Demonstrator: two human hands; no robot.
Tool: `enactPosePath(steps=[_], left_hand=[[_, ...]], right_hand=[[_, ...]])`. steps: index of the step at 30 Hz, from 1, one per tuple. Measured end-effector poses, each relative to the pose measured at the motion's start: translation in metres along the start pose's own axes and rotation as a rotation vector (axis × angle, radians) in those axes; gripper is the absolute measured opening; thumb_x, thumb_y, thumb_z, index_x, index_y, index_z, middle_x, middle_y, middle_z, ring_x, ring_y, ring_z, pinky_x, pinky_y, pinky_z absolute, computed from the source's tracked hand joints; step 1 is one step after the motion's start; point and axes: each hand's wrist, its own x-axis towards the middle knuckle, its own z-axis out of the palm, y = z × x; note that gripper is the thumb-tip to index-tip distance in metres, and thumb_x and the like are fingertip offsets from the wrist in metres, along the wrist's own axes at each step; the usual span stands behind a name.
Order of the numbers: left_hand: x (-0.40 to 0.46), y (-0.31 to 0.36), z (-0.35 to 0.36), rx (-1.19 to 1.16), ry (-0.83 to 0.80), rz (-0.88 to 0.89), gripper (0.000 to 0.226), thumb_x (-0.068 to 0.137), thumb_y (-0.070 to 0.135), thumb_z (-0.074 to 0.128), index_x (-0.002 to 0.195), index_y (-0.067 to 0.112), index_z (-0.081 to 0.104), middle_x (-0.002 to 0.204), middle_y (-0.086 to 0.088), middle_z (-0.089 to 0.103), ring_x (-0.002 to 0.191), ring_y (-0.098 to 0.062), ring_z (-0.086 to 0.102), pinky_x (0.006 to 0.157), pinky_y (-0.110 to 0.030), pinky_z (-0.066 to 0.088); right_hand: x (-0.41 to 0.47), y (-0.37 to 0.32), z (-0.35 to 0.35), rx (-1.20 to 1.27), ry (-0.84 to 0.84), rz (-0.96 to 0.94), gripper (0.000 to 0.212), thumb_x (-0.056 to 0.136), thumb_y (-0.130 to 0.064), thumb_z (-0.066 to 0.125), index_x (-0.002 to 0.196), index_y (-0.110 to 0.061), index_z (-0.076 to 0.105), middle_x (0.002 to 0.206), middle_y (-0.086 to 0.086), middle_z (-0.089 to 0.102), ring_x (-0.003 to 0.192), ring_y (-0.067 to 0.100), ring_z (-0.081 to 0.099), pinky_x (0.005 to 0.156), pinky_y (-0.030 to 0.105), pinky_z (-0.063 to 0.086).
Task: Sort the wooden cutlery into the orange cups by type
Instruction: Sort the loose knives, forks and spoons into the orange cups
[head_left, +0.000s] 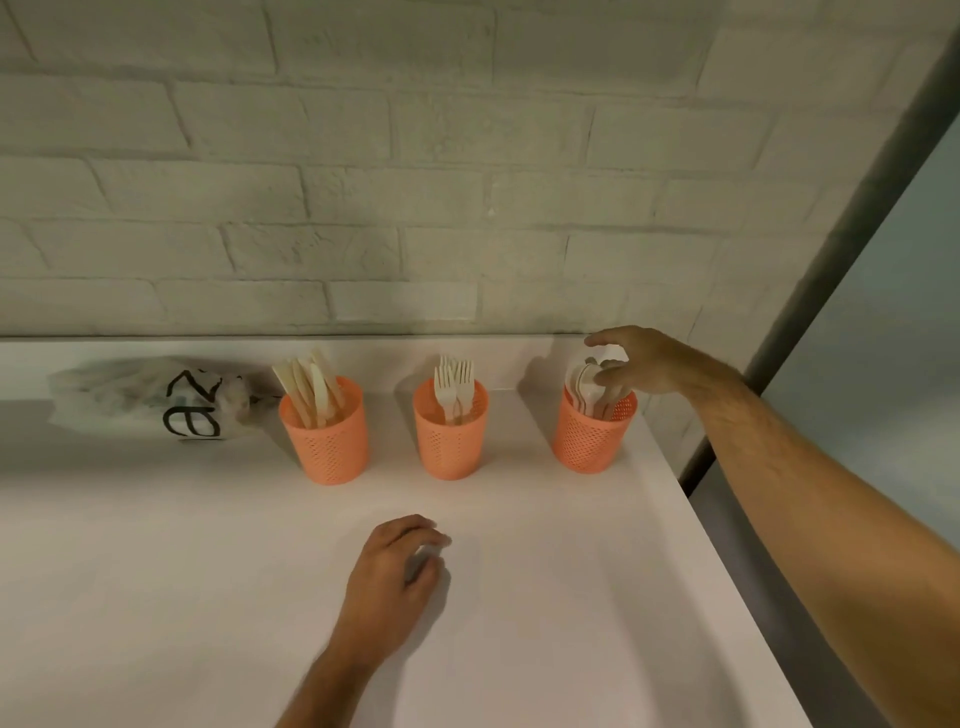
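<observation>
Three orange perforated cups stand in a row near the back of the white table (519, 597). The left cup (324, 441) holds several wooden knives (311, 387). Several wooden forks (454, 387) stand in the middle cup (451, 439). The right cup (592, 434) holds several wooden spoons (587, 387). My right hand (631, 364) hovers over the right cup, fingers spread and touching the spoon tops. My left hand (397, 571) rests on the table in front of the middle cup, fingers curled, nothing visible in it.
A crumpled white plastic bag (150, 397) with black letters lies at the back left beside the left cup. A white brick wall (415, 182) rises behind the table. The table's right edge (691, 514) runs close to the right cup, with a grey post (831, 249) beyond.
</observation>
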Motion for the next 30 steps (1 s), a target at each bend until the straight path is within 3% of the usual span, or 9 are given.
enactPosePath(steps=[3, 7, 10, 13, 17, 22, 24, 27, 30], left_hand=[[0.001, 0.002, -0.015, -0.229, 0.103, -0.155, 0.034, 0.086, -0.004, 0.062, 0.091, 0.029, 0.072, 0.098, 0.021, 0.070, 0.098, -0.002, 0.064, 0.085, -0.009, 0.046], [0.009, -0.007, -0.052, -0.325, 0.298, -0.330, 0.032, 0.087, -0.007, 0.058, 0.087, 0.022, 0.072, 0.092, 0.021, 0.069, 0.086, 0.001, 0.063, 0.073, -0.004, 0.043], [0.019, -0.023, -0.095, -0.361, 0.415, -0.428, 0.031, 0.086, -0.005, 0.057, 0.085, 0.023, 0.071, 0.087, 0.011, 0.072, 0.081, 0.000, 0.064, 0.075, -0.015, 0.046], [0.029, -0.048, -0.142, -0.409, 0.511, -0.521, 0.029, 0.087, 0.000, 0.057, 0.085, 0.026, 0.071, 0.094, 0.004, 0.071, 0.091, -0.014, 0.064, 0.084, -0.028, 0.046], [0.045, -0.085, -0.198, -0.460, 0.588, -0.632, 0.023, 0.088, 0.003, 0.059, 0.098, 0.021, 0.069, 0.095, 0.002, 0.067, 0.100, -0.021, 0.062, 0.085, -0.027, 0.041], [0.055, -0.140, -0.248, -0.482, 0.597, -0.720, 0.036, 0.090, 0.011, 0.061, 0.125, 0.019, 0.058, 0.127, -0.008, 0.056, 0.111, -0.023, 0.053, 0.091, -0.029, 0.037], [0.058, -0.164, -0.268, -0.508, 0.572, -0.756, 0.045, 0.091, 0.016, 0.062, 0.134, 0.022, 0.051, 0.136, -0.009, 0.049, 0.115, -0.023, 0.050, 0.092, -0.031, 0.035], [0.071, -0.196, -0.294, -0.555, 0.531, -0.797, 0.059, 0.093, 0.026, 0.061, 0.146, 0.030, 0.037, 0.152, -0.008, 0.036, 0.132, -0.026, 0.042, 0.099, -0.036, 0.033], [0.092, -0.222, -0.311, -0.565, 0.477, -0.832, 0.069, 0.094, 0.036, 0.059, 0.152, 0.037, 0.022, 0.158, -0.003, 0.029, 0.138, -0.031, 0.037, 0.109, -0.045, 0.030]], right_hand=[[-0.007, -0.011, -0.006, 0.016, 0.131, -0.047, 0.056, 0.092, -0.022, 0.070, 0.144, -0.027, 0.048, 0.153, 0.003, 0.044, 0.131, 0.024, 0.049, 0.096, 0.027, 0.039], [-0.017, -0.063, 0.003, 0.196, 0.333, -0.207, 0.035, 0.095, -0.012, 0.061, 0.127, -0.024, 0.063, 0.128, -0.003, 0.061, 0.096, 0.013, 0.061, 0.059, 0.005, 0.043], [-0.027, -0.129, 0.030, 0.358, 0.375, -0.324, 0.027, 0.091, -0.007, 0.060, 0.111, -0.021, 0.071, 0.105, -0.004, 0.070, 0.076, 0.007, 0.065, 0.062, 0.005, 0.046], [-0.036, -0.202, 0.071, 0.604, 0.262, -0.399, 0.019, 0.092, -0.005, 0.062, 0.101, -0.018, 0.072, 0.089, -0.005, 0.068, 0.063, 0.014, 0.067, 0.060, 0.019, 0.053], [-0.042, -0.291, 0.145, 0.966, -0.055, -0.280, 0.019, 0.093, 0.003, 0.058, 0.100, -0.013, 0.067, 0.088, 0.003, 0.065, 0.058, 0.021, 0.064, 0.053, 0.025, 0.054], [-0.015, -0.353, 0.239, 1.190, -0.348, 0.109, 0.039, 0.097, -0.016, 0.062, 0.132, -0.013, 0.047, 0.131, 0.008, 0.054, 0.071, 0.021, 0.067, 0.050, 0.025, 0.054], [-0.001, -0.364, 0.257, 1.303, -0.324, 0.232, 0.043, 0.097, -0.020, 0.062, 0.136, -0.011, 0.045, 0.132, 0.009, 0.050, 0.088, 0.025, 0.065, 0.054, 0.030, 0.058], [0.022, -0.372, 0.268, 1.382, -0.234, 0.315, 0.027, 0.100, -0.020, 0.056, 0.126, -0.012, 0.051, 0.107, 0.009, 0.055, 0.083, 0.024, 0.058, 0.085, 0.047, 0.058], [0.038, -0.382, 0.274, 1.408, -0.243, 0.303, 0.024, 0.097, -0.018, 0.054, 0.119, -0.011, 0.061, 0.116, 0.019, 0.067, 0.092, 0.027, 0.065, 0.091, 0.047, 0.055]])
